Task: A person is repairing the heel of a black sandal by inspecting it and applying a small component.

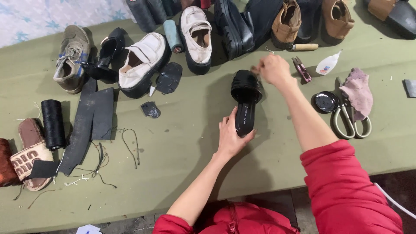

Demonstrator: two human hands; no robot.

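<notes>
At the far left of the green surface (182,147) lie a striped slipper (30,156), a black thread spool (53,123) and long strips of black rubber sheet (89,125). Behind them stand a worn grey sneaker (71,58) and two white strap shoes (143,63).

My left hand (232,136) rests with fingers spread around the heel end of a black sandal (245,99), pressing it flat near the middle of the surface. The sandal points away from me. My right hand (272,69) hovers just beyond its toe strap, fingertips pinched together; I cannot tell what they grip.

Further right lie small pink snips (302,69), a white glue bottle (328,64), a round black tin (326,102), large scissors (349,121) and a pink cloth (359,92).
</notes>
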